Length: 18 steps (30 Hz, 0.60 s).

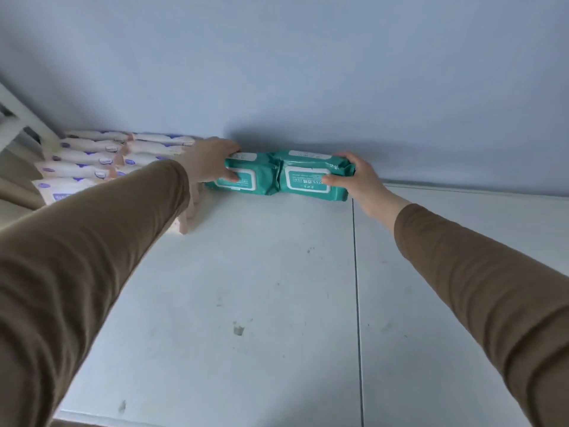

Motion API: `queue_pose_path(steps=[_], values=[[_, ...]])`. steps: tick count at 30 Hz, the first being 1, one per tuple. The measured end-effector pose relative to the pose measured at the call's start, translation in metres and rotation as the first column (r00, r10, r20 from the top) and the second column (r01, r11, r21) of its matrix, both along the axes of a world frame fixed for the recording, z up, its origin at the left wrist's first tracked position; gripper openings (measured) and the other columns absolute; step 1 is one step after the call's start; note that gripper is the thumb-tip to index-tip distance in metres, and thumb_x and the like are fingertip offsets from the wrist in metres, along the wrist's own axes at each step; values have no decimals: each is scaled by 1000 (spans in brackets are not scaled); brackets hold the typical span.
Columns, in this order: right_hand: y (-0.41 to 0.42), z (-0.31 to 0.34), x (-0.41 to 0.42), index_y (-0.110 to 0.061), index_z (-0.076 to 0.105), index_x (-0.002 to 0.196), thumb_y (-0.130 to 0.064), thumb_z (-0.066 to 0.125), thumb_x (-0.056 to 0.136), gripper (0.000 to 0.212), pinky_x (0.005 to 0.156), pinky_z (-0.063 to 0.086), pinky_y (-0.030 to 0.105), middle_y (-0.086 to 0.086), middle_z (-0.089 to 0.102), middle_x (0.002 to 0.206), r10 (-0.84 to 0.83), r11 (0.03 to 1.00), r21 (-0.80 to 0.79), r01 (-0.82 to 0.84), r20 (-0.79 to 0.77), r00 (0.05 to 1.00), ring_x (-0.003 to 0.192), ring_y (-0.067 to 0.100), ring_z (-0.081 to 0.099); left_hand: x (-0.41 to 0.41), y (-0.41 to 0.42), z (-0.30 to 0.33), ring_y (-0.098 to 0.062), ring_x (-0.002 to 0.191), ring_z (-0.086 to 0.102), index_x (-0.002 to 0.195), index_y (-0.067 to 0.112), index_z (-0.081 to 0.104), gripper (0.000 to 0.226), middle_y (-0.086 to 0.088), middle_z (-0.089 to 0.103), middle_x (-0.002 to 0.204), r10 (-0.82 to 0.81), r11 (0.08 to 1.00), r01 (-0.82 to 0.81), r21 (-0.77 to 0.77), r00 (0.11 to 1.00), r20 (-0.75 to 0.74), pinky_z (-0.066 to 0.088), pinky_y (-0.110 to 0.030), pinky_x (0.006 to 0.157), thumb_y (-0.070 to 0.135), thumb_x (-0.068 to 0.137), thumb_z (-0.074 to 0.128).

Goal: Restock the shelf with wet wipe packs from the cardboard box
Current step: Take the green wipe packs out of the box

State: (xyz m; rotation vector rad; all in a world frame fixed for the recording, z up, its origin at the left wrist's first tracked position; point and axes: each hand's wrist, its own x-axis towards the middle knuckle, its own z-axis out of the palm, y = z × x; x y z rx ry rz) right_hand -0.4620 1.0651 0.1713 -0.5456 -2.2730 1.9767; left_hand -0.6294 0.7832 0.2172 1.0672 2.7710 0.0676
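Nearest the camera: two brown sleeves (92,257) of soft, matte knit fabric, reaching forward from the lower corners over the shelf (261,303). Shelf surface flat, smooth, pale grey-white, scuffed with several small dark marks, and split by one thin dark seam (357,303) running front to back, right of centre.

Farther in, toward the back of the shelf: green wet wipe packs (281,175), glossy crinkled plastic film, soft rectangular pillow shapes. Four visible by their white rounded-rectangle flip lids, arranged as two stacks of two set end to end, bottoms resting on the shelf just left of the seam. Left hand (212,161) clamped on the left end of the green packs, thumb on the front lid, fingers curled over the top. Right hand (357,177) clamped on the right end, thumb pressed on the front face, fingers wrapped behind.

Left of the green packs, partly hidden by the left sleeve: pale pink wet wipe packs (92,161) with purple markings, same soft film, lying in two side-by-side rows; about nine or ten visible, exact count unclear. Nearest pink pack just beside the green packs.

Behind the green packs: plain smooth blue-grey back wall (308,72). Far left of them: white upright frame post (21,118), slanted in the wide-angle view.
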Motion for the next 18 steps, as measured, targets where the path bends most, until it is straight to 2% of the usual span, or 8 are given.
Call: queue_pose_path(steps=[3,8,12,14,18], values=[[0,-6,-18,-15,54,118,-6,83,77,51,74,58,22,2,67,115,-66,998,-21,67,35,997,95,11,69,-24,2,-6,-32,102,56,104,14,57,40,-9,62,103,-9,1000,9,15,1000,14,43,-36,76,33,75,77],[-10,-30,-26,-13,47,114,-14,86,75,55,84,59,29,3,64,115,-356,934,-28,356,-5,935,99,13,69,-35,-1,-17,-35,101,55,105,10,55,44,-13,60,110,-26,996,32,79,997,-79,45,-40,79,32,75,78],[-27,-39,-26,-18,46,114,-27,89,71,62,89,50,25,-3,63,115,-370,927,43,372,-33,928,103,9,64,-23,-11,-34,-33,103,45,115,13,56,52,-8,51,121,-43,972,89,216,977,-210,46,-47,86,37,74,77],[-25,-41,-29,-18,47,114,-22,87,74,57,89,52,26,-4,64,112,-363,930,49,364,-23,931,100,7,65,-19,-11,-36,-31,102,46,114,15,55,53,-6,54,116,-36,971,87,222,974,-225,46,-47,84,41,75,77],[-10,-43,-28,-22,50,106,-14,86,76,47,93,56,35,-2,67,111,-336,941,55,335,4,942,102,14,69,-21,-7,-35,-33,102,48,109,11,55,44,-10,56,112,61,966,-9,257,978,-198,46,-48,83,38,80,74]])
